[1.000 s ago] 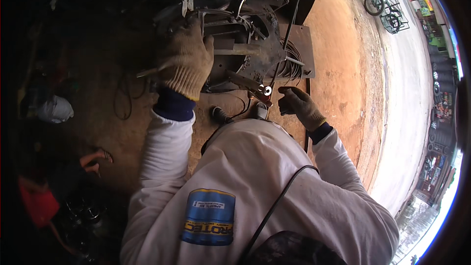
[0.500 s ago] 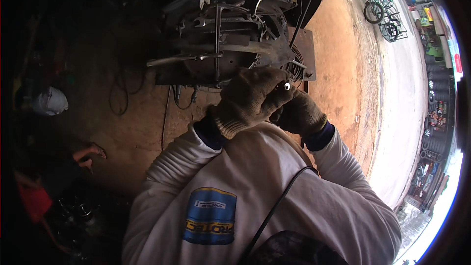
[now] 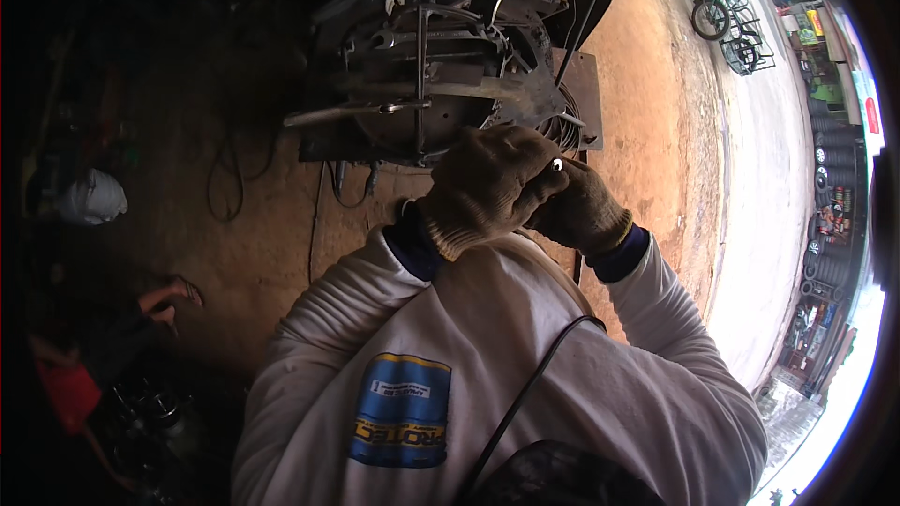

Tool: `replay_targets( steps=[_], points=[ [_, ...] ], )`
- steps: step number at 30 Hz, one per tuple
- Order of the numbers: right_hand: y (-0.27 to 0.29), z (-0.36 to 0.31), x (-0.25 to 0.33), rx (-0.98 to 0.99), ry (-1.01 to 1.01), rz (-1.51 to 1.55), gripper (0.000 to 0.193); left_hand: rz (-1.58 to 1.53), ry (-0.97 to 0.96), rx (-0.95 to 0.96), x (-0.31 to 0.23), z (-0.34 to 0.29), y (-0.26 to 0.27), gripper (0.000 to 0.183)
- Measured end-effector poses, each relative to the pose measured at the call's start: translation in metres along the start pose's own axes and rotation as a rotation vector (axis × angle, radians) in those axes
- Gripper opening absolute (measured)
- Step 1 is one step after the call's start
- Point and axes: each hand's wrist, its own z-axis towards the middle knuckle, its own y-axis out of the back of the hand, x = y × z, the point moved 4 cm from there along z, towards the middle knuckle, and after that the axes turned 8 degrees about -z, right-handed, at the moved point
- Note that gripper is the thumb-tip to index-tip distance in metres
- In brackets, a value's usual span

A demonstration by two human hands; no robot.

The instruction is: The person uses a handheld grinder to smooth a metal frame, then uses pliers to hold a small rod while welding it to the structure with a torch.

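Note:
Both of my hands wear brown knitted work gloves and meet in front of my chest, just off the near edge of a metal work stand. My left hand point(image 3: 487, 183) has its fingers curled closed around a small metal piece point(image 3: 558, 165), of which only a round, bright end with a dark centre shows. Pressed against it from the right is my right hand point(image 3: 592, 211), also closed; its fingertips are mostly hidden behind the left glove, and what they grip cannot be made out.
A cluttered metal work stand point(image 3: 450, 117) holds a spanner point(image 3: 384, 39), a long bar point(image 3: 347, 112) and coiled wire point(image 3: 567, 131). Cables hang down to the brown floor point(image 3: 272, 244). A person's leg point(image 3: 164, 298) shows at lower left. A three-wheeled cycle point(image 3: 722, 19) stands on the road at right.
My two hands have shifted slightly to the right, still together, with the small metal piece between them. The person at lower left has moved a little.

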Motion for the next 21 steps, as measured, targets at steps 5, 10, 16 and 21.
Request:
replay_targets(
  steps=[5, 10, 16, 21],
  points=[
    [0.007, 0.002, 0.008, -0.035, 0.107, -0.286, 0.041, -0.035, 0.054, 0.026, 0.003, -0.002, -0.003, 0.026],
    [0.004, -0.003, -0.015, 0.109, -0.315, 0.422, 0.038, -0.068, 0.073, 0.054, 0.002, 0.001, 0.000, 0.027],
    [-0.001, -0.013, -0.022, 0.156, -0.353, 0.575, 0.032, -0.057, 0.087, 0.011, 0.006, 0.001, -0.001, 0.026],
    [0.001, -0.044, -0.033, -0.004, -0.752, 0.997, 0.029, -0.149, 0.113, 0.027, 0.005, 0.015, 0.002, 0.022]
  ],
)
